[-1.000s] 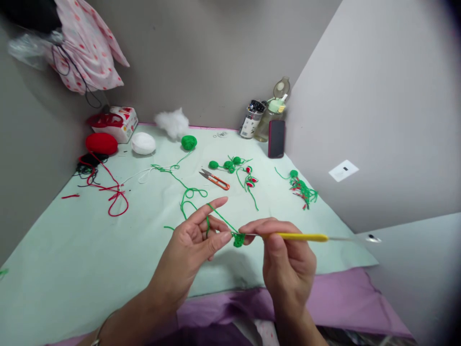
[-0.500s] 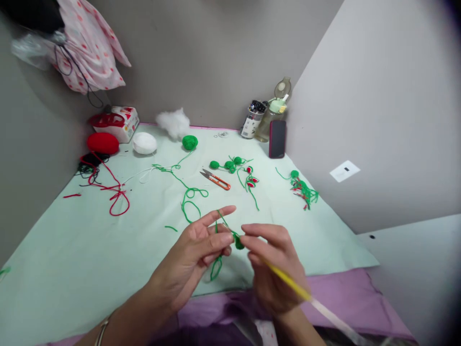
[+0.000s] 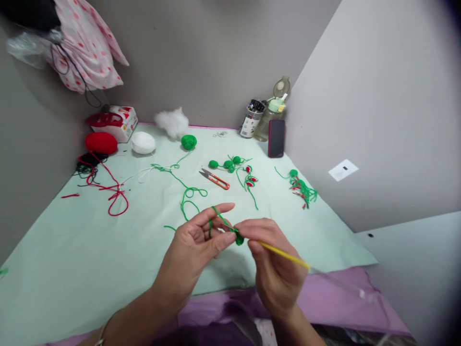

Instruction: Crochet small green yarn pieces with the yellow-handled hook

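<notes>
Green crochet piece (image 3: 239,239), a small round knot of stitches, sits between the two hands, low in the middle of the view and just above the near edge of a pale green table cover (image 3: 72,259). The left hand (image 3: 196,242) is partly open, palm turned up. Its thumb and a bent finger pinch the piece from the left, while the index finger points out straight with a strand of green yarn (image 3: 219,218) running over its tip. That strand is taut down to the piece and also loops around a lower finger. The right hand (image 3: 275,262) is closed around a yellow crochet hook (image 3: 284,257), gripped between thumb and fingers like a pencil. The hook's working end meets the piece, and the handle slants down to the right past the hand, blurring at its far end.

Farther back on the cover, loose yarn trails away to a green yarn ball (image 3: 188,142). Orange thread snips (image 3: 215,179) lie beyond the hands, with a few finished green pieces (image 3: 230,164) just behind them. A white yarn ball (image 3: 143,142) and a red yarn ball (image 3: 101,142) rest at the back left. A dark phone (image 3: 276,138) leans against the right wall.
</notes>
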Tool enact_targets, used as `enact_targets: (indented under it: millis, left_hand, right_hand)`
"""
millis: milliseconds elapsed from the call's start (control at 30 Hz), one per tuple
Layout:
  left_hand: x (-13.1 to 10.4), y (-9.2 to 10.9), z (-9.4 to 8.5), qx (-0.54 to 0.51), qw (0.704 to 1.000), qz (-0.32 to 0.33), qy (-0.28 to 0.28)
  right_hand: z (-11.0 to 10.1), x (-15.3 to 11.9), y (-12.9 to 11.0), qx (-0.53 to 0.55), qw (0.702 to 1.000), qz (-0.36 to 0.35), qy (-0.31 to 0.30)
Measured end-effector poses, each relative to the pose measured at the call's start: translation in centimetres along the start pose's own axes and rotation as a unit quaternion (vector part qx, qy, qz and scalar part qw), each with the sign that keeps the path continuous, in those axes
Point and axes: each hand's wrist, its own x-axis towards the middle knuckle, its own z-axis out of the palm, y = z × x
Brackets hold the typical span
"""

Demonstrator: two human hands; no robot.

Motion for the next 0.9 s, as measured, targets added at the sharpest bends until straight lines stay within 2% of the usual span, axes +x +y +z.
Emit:
enact_targets:
  millis: [100, 167, 267, 367, 500, 567, 633, 667, 733, 800, 833, 900]
  left_hand:
    - [0.2, 0.0, 0.1, -0.028, 0.999, -0.030, -0.006]
    - [0.2, 0.1, 0.1, -0.056, 0.996, -0.064, -0.019]
    - [0.2, 0.3, 0.0, -0.094, 0.992, -0.079, -0.023]
    - [0.2, 0.6, -0.1, -0.106, 0.991, -0.075, -0.015]
    - [0.1, 0.5, -0.1, -0.079, 0.995, -0.058, -0.006]
    - [-0.1, 0.1, 0.1, -0.048, 0.999, -0.019, 0.008]
    - [-0.3, -0.3, 0.3, -0.030, 0.999, 0.016, 0.020]
    - [-0.3, -0.4, 0.4, -0.034, 0.999, 0.016, 0.020]
    - [-0.3, -0.4, 0.4, -0.069, 0.997, -0.028, 0.000]
    - [-0.1, -0.2, 0.3, -0.117, 0.988, -0.094, -0.029]
    - [0.0, 0.0, 0.2, -0.134, 0.984, -0.115, -0.037]
    - [0.3, 0.4, 0.0, -0.145, 0.982, -0.119, -0.034]
  right_hand:
    - [-0.2, -0.5, 0.1, -0.140, 0.985, -0.092, -0.032]
    - [-0.3, -0.7, 0.1, -0.148, 0.983, -0.103, -0.019]
    - [-0.2, -0.4, 0.2, -0.033, 0.998, -0.039, 0.044]
    - [-0.1, 0.4, 0.2, 0.085, 0.992, 0.026, 0.090]
    - [-0.1, 1.1, 0.2, 0.182, 0.974, 0.105, 0.087]
    - [0.0, 0.8, 0.2, 0.141, 0.984, 0.096, 0.052]
    - [0.0, 0.2, 0.1, -0.001, 1.000, 0.025, 0.019]
    - [0.0, -0.2, 0.2, -0.080, 0.997, -0.023, 0.007]
    - [0.0, -0.8, 0.2, -0.178, 0.979, -0.101, 0.005]
    - [-0.1, -0.9, 0.4, -0.164, 0.980, -0.110, 0.016]
    - [-0.2, -0.7, 0.5, -0.126, 0.987, -0.091, 0.028]
    - [-0.3, -0.1, 0.5, -0.030, 0.997, -0.030, 0.063]
